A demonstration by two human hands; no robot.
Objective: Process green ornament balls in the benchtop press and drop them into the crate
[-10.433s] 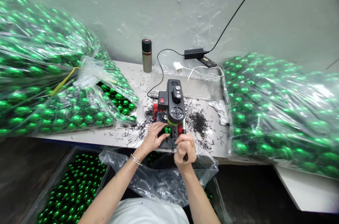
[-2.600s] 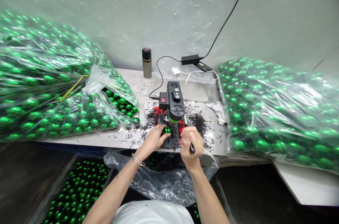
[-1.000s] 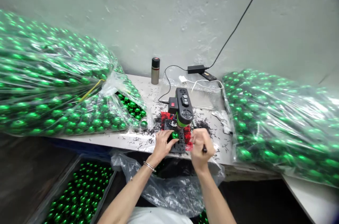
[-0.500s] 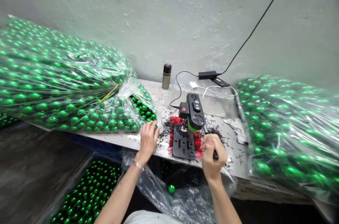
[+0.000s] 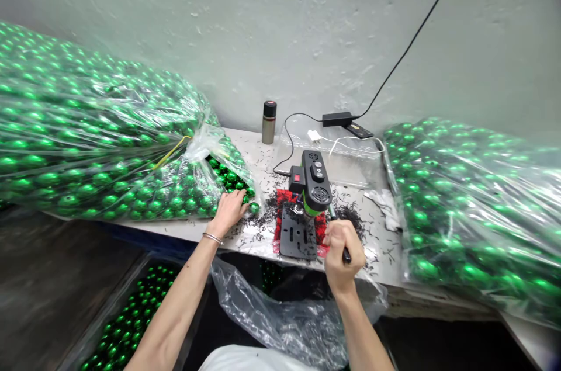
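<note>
My left hand (image 5: 230,210) reaches into the mouth of a clear plastic bag (image 5: 144,120) full of shiny green balls, its fingers stretched out over the balls. Just right of the fingertips, one green ball (image 5: 253,207) sits at the bag's lip. My right hand (image 5: 344,251) is wrapped round the black-gripped lever (image 5: 346,256) of a small black bench drill press (image 5: 316,181). Beneath its head lies the slotted black base plate (image 5: 298,236), on a red mat (image 5: 277,233). The drill's tip and work spot are partly hidden by the head.
Dark shavings (image 5: 350,216) litter the table (image 5: 241,140). Behind stand a bottle (image 5: 269,121) and a power adapter (image 5: 337,119) with cables. Another bag of green balls (image 5: 464,213) lies right, beside a white glove (image 5: 385,207). Below are a plastic sheet (image 5: 302,324) and a bin of green balls (image 5: 131,312).
My left hand has moved from the table beside the bag's mouth onto the balls in it. A green ball that was below the table edge is out of sight. My right hand stays on the lever.
</note>
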